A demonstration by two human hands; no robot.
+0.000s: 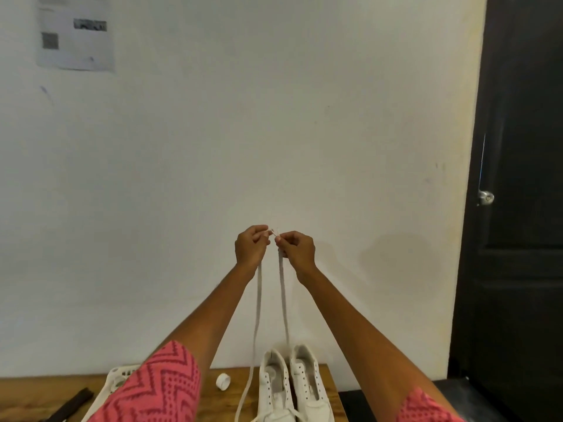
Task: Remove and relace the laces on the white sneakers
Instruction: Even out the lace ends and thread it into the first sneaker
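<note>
Both arms are extended forward and raised in front of a plain white wall [274, 132]. The left hand [250, 247] and the right hand [297, 248] are held close together at the same height, their fingertips almost touching. Each hand has its fingers curled and pinches one end of a white lace [259, 300] between thumb and fingers; the two lace tips meet in the small gap between the hands. From the hands, the lace hangs down in two nearly parallel strands. The left strand runs down past the left forearm and curves across the wooden surface [30, 394] beside the shoes; the right strand drops toward the pair of white sneakers [292, 388]. Whether the lace passes through any eyelet cannot be determined, as the lower part of the shoes is cut off by the frame edge. The sneakers stand side by side, touching, near the right end of the surface, heels toward the wall, with the visible upper eyelet rows unlaced. A small white ring-shaped object [223, 382] lies on the surface just left of the sneakers. A white perforated basket [117, 379] sits further left, partly hidden by the pink patterned sleeve [158, 388] of the left arm. A dark strap-like object [73, 405] lies near the left edge. A printed paper sheet [75, 32] is fixed to the wall at upper left. A dark door [524, 178] with a metal knob [485, 197] stands at the right.
</note>
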